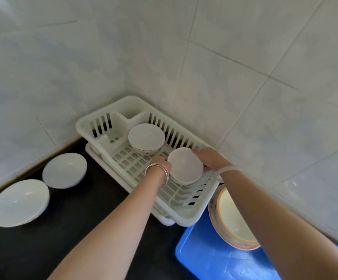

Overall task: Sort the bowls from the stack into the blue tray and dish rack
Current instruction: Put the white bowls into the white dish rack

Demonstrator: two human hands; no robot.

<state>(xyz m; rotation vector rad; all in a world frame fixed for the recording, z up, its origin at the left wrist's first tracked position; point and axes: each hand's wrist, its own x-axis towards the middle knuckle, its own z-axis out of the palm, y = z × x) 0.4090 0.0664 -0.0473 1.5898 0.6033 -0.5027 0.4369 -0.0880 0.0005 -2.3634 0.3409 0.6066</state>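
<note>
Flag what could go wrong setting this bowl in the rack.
1. The left hand and right hand hold the bowl by its rim only; it could slip onto the rack.
2. The second bowl stands close behind; they may knock.
3. The right forearm passes over the dish in the blue tray and could bump it.
</note>
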